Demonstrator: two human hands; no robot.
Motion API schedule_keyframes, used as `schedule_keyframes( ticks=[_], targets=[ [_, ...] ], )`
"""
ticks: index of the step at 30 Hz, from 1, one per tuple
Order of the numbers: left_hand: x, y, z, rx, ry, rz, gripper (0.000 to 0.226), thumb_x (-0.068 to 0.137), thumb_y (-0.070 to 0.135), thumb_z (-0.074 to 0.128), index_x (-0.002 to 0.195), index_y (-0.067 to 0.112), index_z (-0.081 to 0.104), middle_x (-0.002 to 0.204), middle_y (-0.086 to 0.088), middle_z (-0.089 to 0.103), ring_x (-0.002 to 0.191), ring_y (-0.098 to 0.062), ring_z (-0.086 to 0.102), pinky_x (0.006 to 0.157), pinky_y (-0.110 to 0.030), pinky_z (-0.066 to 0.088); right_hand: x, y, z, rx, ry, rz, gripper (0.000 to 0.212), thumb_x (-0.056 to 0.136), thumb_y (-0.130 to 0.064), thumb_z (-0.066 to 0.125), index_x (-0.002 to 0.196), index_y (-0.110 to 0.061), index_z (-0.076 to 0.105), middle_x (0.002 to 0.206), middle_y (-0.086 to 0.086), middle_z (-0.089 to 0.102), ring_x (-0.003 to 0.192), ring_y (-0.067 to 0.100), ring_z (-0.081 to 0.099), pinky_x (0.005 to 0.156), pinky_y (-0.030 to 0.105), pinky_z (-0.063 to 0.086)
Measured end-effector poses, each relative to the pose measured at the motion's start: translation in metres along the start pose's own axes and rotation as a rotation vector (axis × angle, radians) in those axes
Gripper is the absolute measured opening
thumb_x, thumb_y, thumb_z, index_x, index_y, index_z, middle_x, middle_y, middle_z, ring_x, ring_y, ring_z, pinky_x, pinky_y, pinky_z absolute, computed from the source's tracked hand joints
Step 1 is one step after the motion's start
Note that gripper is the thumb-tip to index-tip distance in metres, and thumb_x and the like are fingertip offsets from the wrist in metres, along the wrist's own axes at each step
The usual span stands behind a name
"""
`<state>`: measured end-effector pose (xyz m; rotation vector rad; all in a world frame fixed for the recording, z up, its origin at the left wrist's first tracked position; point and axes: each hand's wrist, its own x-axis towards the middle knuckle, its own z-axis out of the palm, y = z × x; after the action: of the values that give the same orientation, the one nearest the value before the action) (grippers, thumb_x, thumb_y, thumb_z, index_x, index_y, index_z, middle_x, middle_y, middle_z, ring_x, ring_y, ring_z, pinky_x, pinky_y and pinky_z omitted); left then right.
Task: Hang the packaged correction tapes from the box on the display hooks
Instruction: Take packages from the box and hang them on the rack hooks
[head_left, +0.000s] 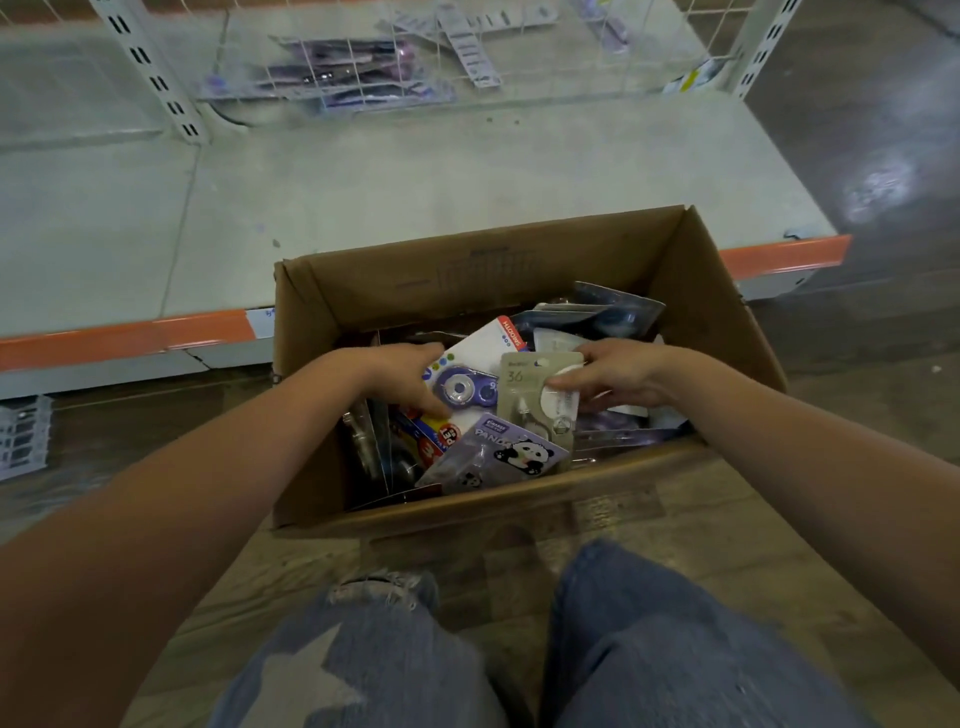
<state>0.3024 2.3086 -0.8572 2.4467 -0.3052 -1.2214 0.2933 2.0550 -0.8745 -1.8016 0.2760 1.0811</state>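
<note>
An open cardboard box (519, 280) stands on the floor in front of my knees, holding several packaged correction tapes. My left hand (405, 371) grips a white pack with a purple tape dispenser (465, 387). My right hand (618, 374) pinches a beige pack with a white dispenser (535, 392) by its right edge. A lilac panda pack (498, 454) leans against the box's near wall. The wire display grid (363, 57) at the top carries several hung purple packs.
A pale low shelf (415, 171) with an orange front strip lies between the box and the grid. White slotted uprights (150, 67) flank the grid. A small white wire basket (23, 434) sits at the far left on the floor.
</note>
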Motion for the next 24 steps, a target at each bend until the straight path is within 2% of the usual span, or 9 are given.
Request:
schedule_keyframes(
  ticks=[3, 8, 10, 12, 13, 16, 18, 21, 24],
  targets=[
    [0.000, -0.001, -0.001, 0.204, -0.024, -0.032, 0.069, 0.085, 0.017, 0.069, 0.142, 0.020, 0.029, 0.134, -0.002, 0.050, 0.108, -0.016, 0.050, 0.092, -0.031, 0.046, 0.003, 0.002, 0.006, -0.236, -0.034, 0.028, 0.034, 0.083, -0.012, 0.070, 0.114, -0.010, 0.054, 0.110, 0.009, 0.066, 0.093, 0.020, 0.065, 0.079, 0.029, 0.055],
    [0.002, -0.003, -0.004, 0.255, 0.046, 0.014, 0.036, 0.086, 0.018, 0.067, 0.119, 0.012, 0.055, 0.119, -0.005, 0.061, 0.098, -0.017, 0.056, 0.081, -0.028, 0.048, 0.009, 0.010, 0.013, -0.478, -0.034, 0.058, 0.042, 0.080, -0.020, 0.074, 0.117, -0.006, 0.059, 0.115, 0.012, 0.065, 0.104, 0.027, 0.063, 0.097, 0.043, 0.050],
    [0.000, -0.009, -0.008, 0.110, 0.085, 0.023, 0.028, 0.087, 0.019, 0.066, 0.112, 0.006, 0.060, 0.112, -0.007, 0.063, 0.090, -0.016, 0.059, 0.071, -0.023, 0.051, 0.008, 0.008, 0.008, -0.467, -0.002, 0.026, 0.035, 0.083, -0.023, 0.071, 0.111, -0.004, 0.063, 0.111, 0.012, 0.067, 0.103, 0.027, 0.064, 0.097, 0.042, 0.050],
    [-0.004, -0.014, -0.012, -0.174, 0.168, 0.034, 0.022, 0.088, 0.016, 0.066, 0.107, 0.005, 0.061, 0.102, -0.009, 0.065, 0.082, -0.014, 0.062, 0.059, -0.017, 0.053, 0.004, 0.005, 0.000, -0.287, 0.025, 0.005, 0.029, 0.086, -0.020, 0.068, 0.110, -0.005, 0.065, 0.112, 0.010, 0.067, 0.102, 0.022, 0.063, 0.095, 0.035, 0.049],
    [-0.005, -0.015, -0.014, -0.355, 0.222, 0.038, 0.021, 0.088, 0.015, 0.065, 0.106, 0.006, 0.062, 0.097, -0.008, 0.066, 0.081, -0.015, 0.063, 0.059, -0.016, 0.054, 0.001, 0.003, -0.004, -0.162, 0.026, 0.000, 0.026, 0.087, -0.018, 0.066, 0.111, -0.007, 0.064, 0.113, 0.009, 0.067, 0.101, 0.020, 0.062, 0.093, 0.033, 0.047],
    [-0.005, -0.013, -0.018, -0.871, 0.335, 0.066, 0.032, 0.087, 0.016, 0.065, 0.117, 0.008, 0.060, 0.099, -0.005, 0.070, 0.091, -0.017, 0.067, 0.083, -0.032, 0.056, -0.003, 0.003, -0.011, 0.086, 0.033, -0.028, 0.027, 0.091, -0.018, 0.060, 0.117, -0.014, 0.059, 0.115, 0.007, 0.066, 0.108, 0.021, 0.059, 0.094, 0.035, 0.046],
    [-0.003, -0.007, -0.017, -1.125, 0.331, 0.076, 0.037, 0.088, 0.023, 0.063, 0.123, 0.012, 0.058, 0.106, -0.007, 0.070, 0.095, -0.019, 0.067, 0.085, -0.037, 0.056, -0.003, 0.003, -0.012, 0.180, 0.054, -0.043, 0.032, 0.092, -0.021, 0.058, 0.124, -0.015, 0.054, 0.120, 0.009, 0.062, 0.115, 0.026, 0.057, 0.099, 0.041, 0.045],
    [-0.001, 0.002, -0.008, -1.246, 0.277, 0.045, 0.030, 0.093, 0.032, 0.056, 0.120, 0.018, 0.056, 0.110, -0.008, 0.069, 0.098, -0.022, 0.067, 0.078, -0.041, 0.059, 0.000, 0.003, -0.010, 0.190, 0.085, -0.024, 0.037, 0.094, -0.025, 0.055, 0.130, -0.021, 0.045, 0.125, 0.006, 0.057, 0.118, 0.027, 0.052, 0.099, 0.052, 0.042],
    [0.005, 0.007, 0.003, -1.282, 0.233, 0.057, 0.025, 0.095, 0.017, 0.054, 0.120, 0.019, 0.053, 0.110, -0.007, 0.067, 0.100, -0.023, 0.065, 0.073, -0.038, 0.060, 0.002, 0.002, -0.008, 0.222, 0.066, -0.007, 0.034, 0.096, -0.027, 0.054, 0.128, -0.023, 0.045, 0.122, 0.006, 0.057, 0.113, 0.028, 0.054, 0.089, 0.054, 0.047]
  ],
)
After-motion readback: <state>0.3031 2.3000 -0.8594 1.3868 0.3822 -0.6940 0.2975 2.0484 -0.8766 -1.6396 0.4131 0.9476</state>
